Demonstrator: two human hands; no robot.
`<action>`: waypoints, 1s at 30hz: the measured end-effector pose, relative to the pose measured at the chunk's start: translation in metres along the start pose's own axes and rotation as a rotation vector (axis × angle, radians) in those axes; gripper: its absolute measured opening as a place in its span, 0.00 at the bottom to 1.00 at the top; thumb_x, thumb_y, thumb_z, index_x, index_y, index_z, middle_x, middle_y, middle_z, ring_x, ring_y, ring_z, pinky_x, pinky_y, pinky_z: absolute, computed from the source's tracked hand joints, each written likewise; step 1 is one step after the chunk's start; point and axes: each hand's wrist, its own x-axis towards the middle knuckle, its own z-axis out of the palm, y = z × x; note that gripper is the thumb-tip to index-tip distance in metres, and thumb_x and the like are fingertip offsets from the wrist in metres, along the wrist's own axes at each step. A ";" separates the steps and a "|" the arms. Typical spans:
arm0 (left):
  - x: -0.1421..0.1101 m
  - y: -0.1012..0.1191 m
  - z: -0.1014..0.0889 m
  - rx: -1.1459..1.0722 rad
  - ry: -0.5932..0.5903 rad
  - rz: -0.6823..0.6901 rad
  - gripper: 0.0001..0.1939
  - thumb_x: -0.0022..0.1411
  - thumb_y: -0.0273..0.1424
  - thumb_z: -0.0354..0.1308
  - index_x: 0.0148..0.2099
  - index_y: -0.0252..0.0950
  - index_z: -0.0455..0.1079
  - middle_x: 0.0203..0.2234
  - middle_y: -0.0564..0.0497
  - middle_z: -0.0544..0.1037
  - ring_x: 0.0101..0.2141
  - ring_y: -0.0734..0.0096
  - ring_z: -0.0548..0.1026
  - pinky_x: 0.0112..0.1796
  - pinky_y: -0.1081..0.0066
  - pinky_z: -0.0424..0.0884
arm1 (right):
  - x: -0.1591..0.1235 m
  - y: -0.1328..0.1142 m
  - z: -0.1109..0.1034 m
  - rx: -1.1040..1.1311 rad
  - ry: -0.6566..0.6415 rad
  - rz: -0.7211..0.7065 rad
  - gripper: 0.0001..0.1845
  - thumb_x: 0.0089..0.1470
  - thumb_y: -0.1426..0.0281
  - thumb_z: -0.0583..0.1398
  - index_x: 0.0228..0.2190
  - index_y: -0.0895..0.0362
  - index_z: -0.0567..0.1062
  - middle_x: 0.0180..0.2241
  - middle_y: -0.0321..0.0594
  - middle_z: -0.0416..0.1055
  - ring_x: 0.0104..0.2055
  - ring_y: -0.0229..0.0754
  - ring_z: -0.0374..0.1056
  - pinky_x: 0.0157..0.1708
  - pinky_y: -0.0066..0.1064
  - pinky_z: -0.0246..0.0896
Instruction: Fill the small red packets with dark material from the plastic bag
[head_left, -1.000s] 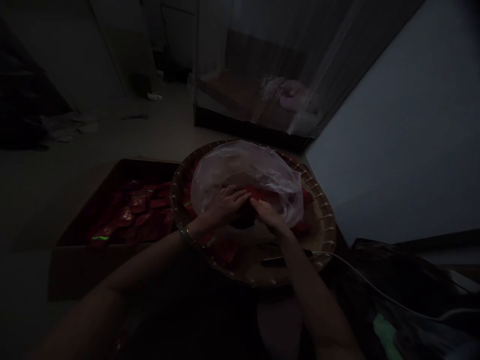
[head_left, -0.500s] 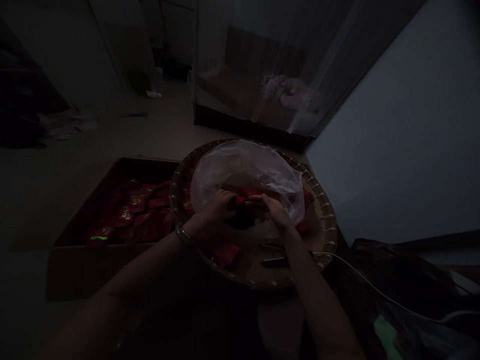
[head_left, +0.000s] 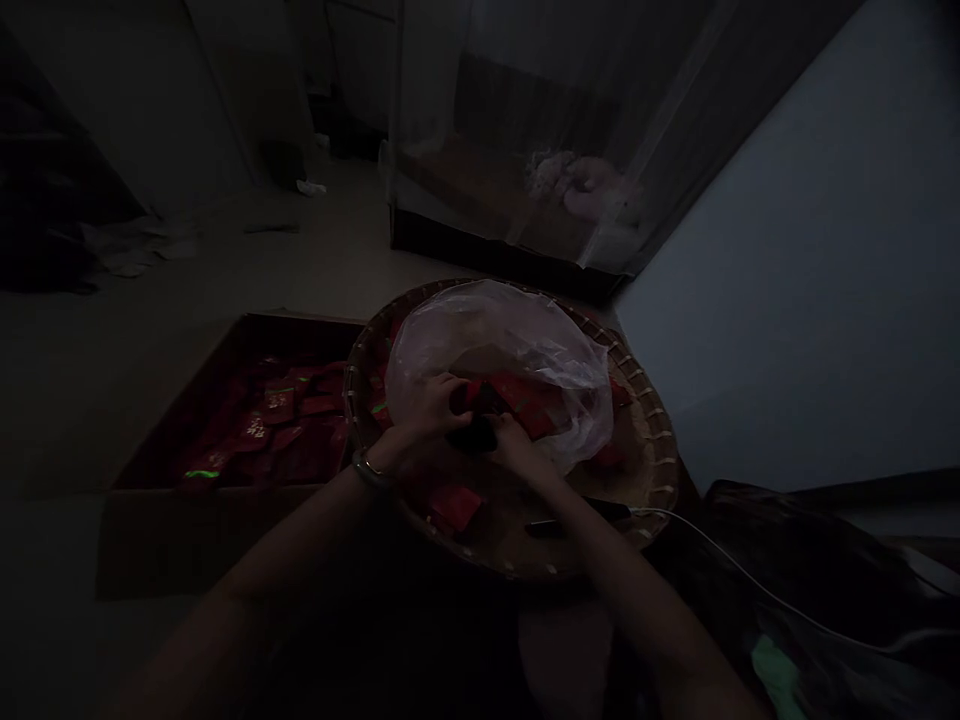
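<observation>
My left hand (head_left: 437,407) is closed, thumb and fingers curled around a small red pouch (head_left: 471,394) above the bag's mouth. My right hand (head_left: 517,447) comes in from the right with its fingertips pinched at the pouch's near side; the exact grip is lost in shadow. Under and around them lies a clear plastic bag (head_left: 431,335), its mouth spread open, with red packets (head_left: 525,398) in it. The bag rests in a round woven basket (head_left: 655,425). A loose red packet (head_left: 455,507) lies near the basket's front rim.
Left of the basket stands a cardboard box (head_left: 225,505) filled with red printed packets (head_left: 279,403). A slim black tool (head_left: 547,527) with a white cord (head_left: 720,548) lies in the basket under my right forearm. A netted bed (head_left: 480,190) and a wall (head_left: 810,280) stand beyond.
My right hand has moved down and left, closer to my left hand, its fingers now bent in. More red packets show in the bag behind it.
</observation>
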 end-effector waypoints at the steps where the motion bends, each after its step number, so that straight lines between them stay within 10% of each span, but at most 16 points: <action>1: 0.000 -0.001 0.001 -0.008 0.002 0.001 0.22 0.47 0.32 0.63 0.47 0.34 0.71 0.37 0.47 0.74 0.36 0.65 0.72 0.38 0.65 0.69 | -0.001 -0.001 0.001 0.015 0.008 0.018 0.31 0.43 0.69 0.66 0.51 0.61 0.69 0.44 0.51 0.68 0.43 0.47 0.68 0.44 0.35 0.62; 20: -0.001 0.001 0.000 -0.049 -0.082 -0.032 0.23 0.48 0.31 0.63 0.48 0.33 0.71 0.38 0.46 0.73 0.35 0.66 0.72 0.37 0.67 0.69 | 0.002 0.023 -0.020 0.481 0.115 0.113 0.11 0.41 0.73 0.61 0.32 0.58 0.79 0.32 0.41 0.78 0.36 0.45 0.73 0.39 0.34 0.66; 30: -0.002 -0.002 0.002 -0.063 -0.078 -0.034 0.23 0.48 0.32 0.63 0.48 0.32 0.70 0.38 0.45 0.73 0.37 0.65 0.72 0.39 0.65 0.69 | -0.002 0.012 -0.009 0.387 0.024 0.010 0.27 0.36 0.72 0.67 0.43 0.59 0.76 0.42 0.45 0.76 0.44 0.49 0.71 0.45 0.38 0.64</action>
